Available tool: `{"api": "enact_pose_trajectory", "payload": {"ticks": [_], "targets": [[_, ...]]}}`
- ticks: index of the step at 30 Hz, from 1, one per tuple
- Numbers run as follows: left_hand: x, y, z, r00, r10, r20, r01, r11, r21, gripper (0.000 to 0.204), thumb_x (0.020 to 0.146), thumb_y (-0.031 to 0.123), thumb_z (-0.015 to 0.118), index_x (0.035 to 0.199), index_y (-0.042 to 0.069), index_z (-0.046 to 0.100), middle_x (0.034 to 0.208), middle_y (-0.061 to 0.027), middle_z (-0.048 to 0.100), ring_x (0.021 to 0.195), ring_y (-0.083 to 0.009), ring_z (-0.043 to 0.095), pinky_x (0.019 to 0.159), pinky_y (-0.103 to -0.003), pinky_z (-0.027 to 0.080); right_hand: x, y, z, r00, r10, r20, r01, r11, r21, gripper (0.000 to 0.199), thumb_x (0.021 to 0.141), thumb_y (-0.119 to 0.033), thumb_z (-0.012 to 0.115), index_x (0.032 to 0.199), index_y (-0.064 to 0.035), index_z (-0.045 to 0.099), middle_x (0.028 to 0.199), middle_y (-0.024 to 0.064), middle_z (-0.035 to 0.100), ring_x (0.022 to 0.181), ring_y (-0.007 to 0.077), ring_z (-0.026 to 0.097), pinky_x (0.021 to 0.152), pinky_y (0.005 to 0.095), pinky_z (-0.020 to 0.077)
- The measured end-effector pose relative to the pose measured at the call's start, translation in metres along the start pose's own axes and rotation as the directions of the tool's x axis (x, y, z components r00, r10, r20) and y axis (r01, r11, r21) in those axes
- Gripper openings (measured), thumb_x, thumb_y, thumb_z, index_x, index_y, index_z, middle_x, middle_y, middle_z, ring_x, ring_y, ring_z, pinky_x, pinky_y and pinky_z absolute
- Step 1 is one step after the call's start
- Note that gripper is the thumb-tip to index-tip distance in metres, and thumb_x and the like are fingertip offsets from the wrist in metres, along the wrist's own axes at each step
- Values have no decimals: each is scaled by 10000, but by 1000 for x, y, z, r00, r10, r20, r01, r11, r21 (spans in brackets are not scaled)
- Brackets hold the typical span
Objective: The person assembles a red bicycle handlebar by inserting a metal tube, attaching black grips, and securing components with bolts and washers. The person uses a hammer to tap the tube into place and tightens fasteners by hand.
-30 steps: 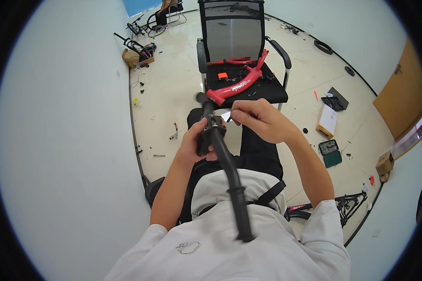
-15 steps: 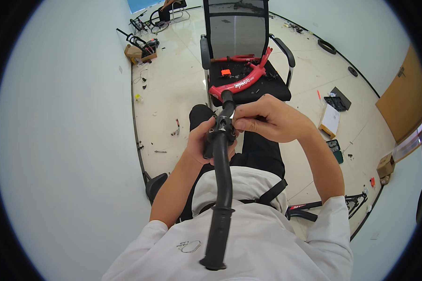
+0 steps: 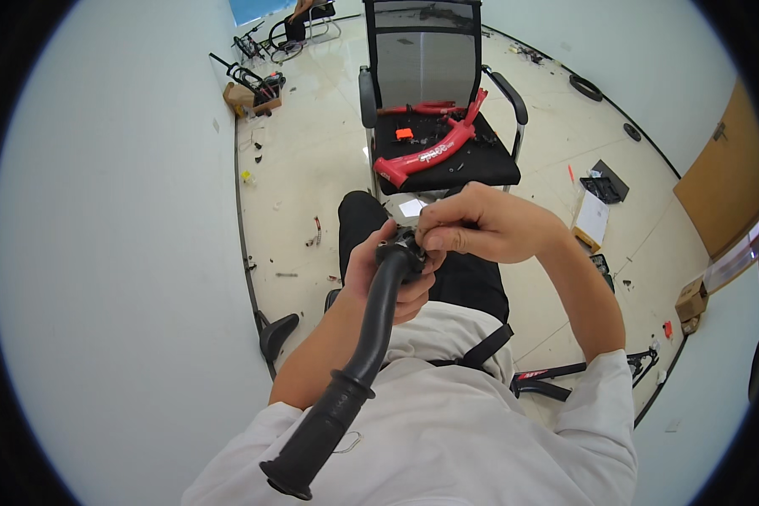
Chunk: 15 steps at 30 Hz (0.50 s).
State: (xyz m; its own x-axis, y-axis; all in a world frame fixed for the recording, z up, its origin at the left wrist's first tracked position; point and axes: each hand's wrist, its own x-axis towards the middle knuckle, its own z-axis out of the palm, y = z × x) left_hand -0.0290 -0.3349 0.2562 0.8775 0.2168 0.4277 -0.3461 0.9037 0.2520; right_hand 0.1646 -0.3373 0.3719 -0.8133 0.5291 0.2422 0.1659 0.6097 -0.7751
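Note:
A curved black handlebar (image 3: 371, 333) with a rubber grip at its near end runs from my chest up to my hands. My left hand (image 3: 388, 278) is wrapped around its upper part. At the top end of the bar my right hand (image 3: 481, 223) comes in from the right, its fingertips pinched on a small dark metal fitting (image 3: 401, 246). What the fingertips hold is too small to make out. I am seated, with my legs in black trousers under the hands.
A black mesh office chair (image 3: 489, 173) stands in front of me with a red bicycle frame part (image 3: 426, 154) and small parts on its seat. Boxes and papers (image 3: 594, 211) lie on the floor to the right. A black bicycle saddle (image 3: 277, 333) is by the left wall.
The handlebar's near grip end has swung from my right side to my left and come closer to the camera. Both hands have stayed at its top end.

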Motion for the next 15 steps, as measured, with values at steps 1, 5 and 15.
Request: {"api": "enact_pose_trajectory", "payload": {"ticks": [1,5,15], "targets": [[0,3,2,998,-11,-57,11,1000,-1,631,968,589,443,986,-34,544,575,-79,490,400,-158,449,362,-283,362,-4,1,-2,1000,1,-18,-2,998,-56,201,1008,-146,556,944,31,625,780,83,665,612,152,597,573,263,453],[10,20,39,648,122,-752,79,971,225,686,957,604,412,1016,-62,562,577,-132,558,366,-212,519,316,-309,437,-18,12,7,959,198,-201,-184,979,89,215,1031,-175,518,952,-2,619,732,17,582,654,81,507,589,250,408],[-21,52,29,756,476,-451,267,405,875,464,920,356,606,1193,-20,618,977,-175,708,753,-263,698,632,-352,594,-16,57,34,851,307,-427,-141,916,376,270,1039,-228,521,875,-24,591,619,-64,421,536,12,330,491,222,254]]}}
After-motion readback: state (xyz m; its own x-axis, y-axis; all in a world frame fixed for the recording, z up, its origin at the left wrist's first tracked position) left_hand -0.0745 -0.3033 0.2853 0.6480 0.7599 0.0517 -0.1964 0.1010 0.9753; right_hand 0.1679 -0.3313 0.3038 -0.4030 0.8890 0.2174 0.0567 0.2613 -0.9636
